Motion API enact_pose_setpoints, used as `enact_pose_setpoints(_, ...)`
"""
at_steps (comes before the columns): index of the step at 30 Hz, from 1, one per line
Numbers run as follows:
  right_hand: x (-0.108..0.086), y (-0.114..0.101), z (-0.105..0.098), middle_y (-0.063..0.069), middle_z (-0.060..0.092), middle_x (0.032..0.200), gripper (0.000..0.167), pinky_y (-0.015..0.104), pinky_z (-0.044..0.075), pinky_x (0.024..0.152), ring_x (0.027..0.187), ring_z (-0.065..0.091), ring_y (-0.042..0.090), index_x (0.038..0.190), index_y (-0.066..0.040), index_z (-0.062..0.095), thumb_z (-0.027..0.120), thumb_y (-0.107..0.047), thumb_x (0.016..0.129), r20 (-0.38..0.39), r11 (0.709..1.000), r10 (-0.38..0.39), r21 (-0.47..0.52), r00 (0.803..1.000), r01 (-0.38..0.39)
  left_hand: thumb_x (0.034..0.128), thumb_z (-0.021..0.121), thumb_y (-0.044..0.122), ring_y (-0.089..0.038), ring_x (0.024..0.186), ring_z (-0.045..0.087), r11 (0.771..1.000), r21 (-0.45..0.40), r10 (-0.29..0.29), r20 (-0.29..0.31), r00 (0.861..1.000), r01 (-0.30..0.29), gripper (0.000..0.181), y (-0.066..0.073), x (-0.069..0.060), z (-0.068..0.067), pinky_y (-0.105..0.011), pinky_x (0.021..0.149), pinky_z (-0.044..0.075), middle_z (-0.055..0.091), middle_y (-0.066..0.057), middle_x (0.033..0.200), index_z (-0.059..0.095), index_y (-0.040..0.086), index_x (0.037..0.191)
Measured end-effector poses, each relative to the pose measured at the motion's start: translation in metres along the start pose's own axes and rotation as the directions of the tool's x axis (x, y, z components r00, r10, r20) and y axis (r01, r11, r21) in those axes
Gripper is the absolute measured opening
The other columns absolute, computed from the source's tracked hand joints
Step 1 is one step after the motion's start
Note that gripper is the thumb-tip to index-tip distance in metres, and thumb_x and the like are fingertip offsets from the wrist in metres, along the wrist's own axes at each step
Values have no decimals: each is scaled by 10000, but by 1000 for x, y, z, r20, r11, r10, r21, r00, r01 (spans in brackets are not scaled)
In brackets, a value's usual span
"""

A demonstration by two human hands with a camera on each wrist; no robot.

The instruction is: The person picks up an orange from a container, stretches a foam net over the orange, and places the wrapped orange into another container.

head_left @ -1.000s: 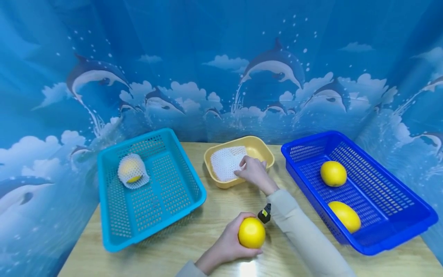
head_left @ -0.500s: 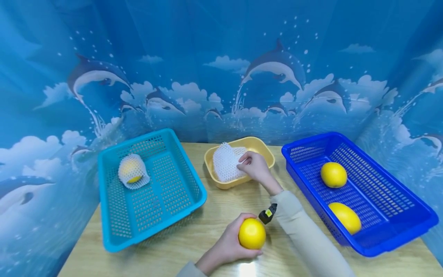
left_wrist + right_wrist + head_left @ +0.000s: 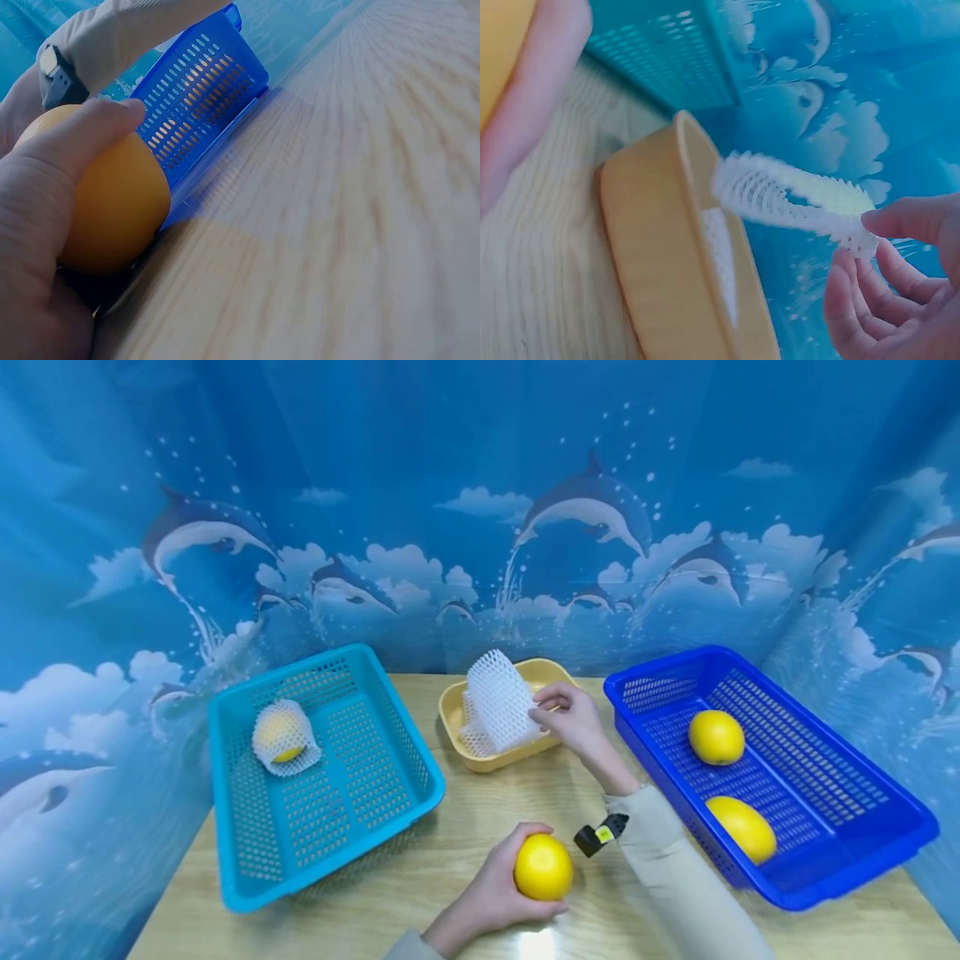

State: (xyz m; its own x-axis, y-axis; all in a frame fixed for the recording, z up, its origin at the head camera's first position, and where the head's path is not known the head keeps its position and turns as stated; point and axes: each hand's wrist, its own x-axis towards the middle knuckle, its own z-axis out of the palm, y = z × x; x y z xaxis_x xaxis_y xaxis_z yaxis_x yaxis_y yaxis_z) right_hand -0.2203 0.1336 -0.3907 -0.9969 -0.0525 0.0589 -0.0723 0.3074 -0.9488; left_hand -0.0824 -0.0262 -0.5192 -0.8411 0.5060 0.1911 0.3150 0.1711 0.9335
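Observation:
My left hand (image 3: 501, 883) grips a yellow orange-like fruit (image 3: 543, 867) low over the table's front; in the left wrist view the thumb lies across the fruit (image 3: 112, 202). Between thumb and fingertips, my right hand (image 3: 576, 718) pinches the edge of a white foam net sleeve (image 3: 501, 697). The right wrist view shows that sleeve (image 3: 795, 196) with its end gaping, above the rim of a pale yellow tub (image 3: 649, 240). More white netting (image 3: 474, 737) lies in the tub under it.
At the left, a teal basket (image 3: 341, 852) contains one fruit in a foam net (image 3: 285, 735). A dark blue basket (image 3: 847, 852) on the right holds two bare yellow fruits (image 3: 717, 737). A dolphin-print curtain (image 3: 420, 527) rises behind the wooden table (image 3: 420, 893).
My right hand has lifted one foam net sleeve up off the netting in the tub and drawn slightly right. The left hand keeps its grip on the fruit, almost unmoved.

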Motion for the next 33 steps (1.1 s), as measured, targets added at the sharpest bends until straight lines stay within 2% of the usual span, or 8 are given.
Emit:
enact_pose_setpoints(4,-13,-5,-6,129,658,896,292,378,591,648,656,651,172,1156,27,622,696,-14,876,-9,993,14,116,1000,-13,717,892,317,-93,1051,599,1000,-16,-9,3,1000,9,820,0,-1,0,-317,912,503,588,78,1250,445,160,1387)
enact_pose_setpoints(7,-25,-8,-11,132,659,931,332,363,596,672,685,662,164,1212,28,608,686,-8,892,-15,982,1,187,1000,2,722,892,293,-98,1051,599,1000,-18,4,-2,1000,-4,815,-2,-2,0,-316,905,504,591,62,1251,442,153,1387)
enact_pose_setpoints(13,-47,-12,-20,93,663,886,276,374,599,704,714,661,181,1150,101,591,667,43,891,-23,943,-72,324,997,75,723,894,267,-106,1047,597,999,-25,21,-15,1000,-22,798,-3,-3,2,-321,903,503,594,60,1247,452,149,1377)
enact_pose_setpoints(18,-64,-13,-27,80,663,873,184,377,597,715,738,656,186,1056,71,593,672,35,894,-8,925,-109,366,994,105,729,890,265,-114,1070,592,998,-45,35,-17,999,-36,788,-2,-1,3,-330,928,499,578,63,1273,452,149,1375)
enact_pose_setpoints(22,-76,-12,-30,77,660,896,144,358,595,715,754,651,184,1033,36,601,659,40,902,23,910,-122,402,992,102,730,892,258,-127,1069,601,994,-31,102,-30,994,-103,779,-4,0,3,-338,922,511,583,28,1274,456,124,1362)
enact_pose_setpoints(26,-89,-10,-30,62,663,919,139,337,590,718,777,655,177,1033,33,591,636,60,904,48,909,-117,408,992,88,725,896,217,-137,1072,603,988,-39,150,-45,988,-152,786,-6,1,4,-340,931,510,588,-3,1271,450,102,1362)
enact_pose_setpoints(30,-103,-6,-29,67,664,931,158,325,584,736,802,658,176,1031,47,579,649,53,890,80,916,-103,397,991,63,740,878,160,-166,1085,605,974,-68,214,-51,976,-217,801,-7,0,3,-347,927,515,584,-101,1282,416,66,1387)
enact_pose_setpoints(33,-111,-1,-29,74,671,947,178,321,581,747,829,653,176,1044,61,581,656,53,882,104,914,-109,401,989,59,763,848,131,-187,1120,594,967,-125,219,-41,975,-223,801,-6,-1,2,-356,943,509,557,-189,1317,392,51,1416)
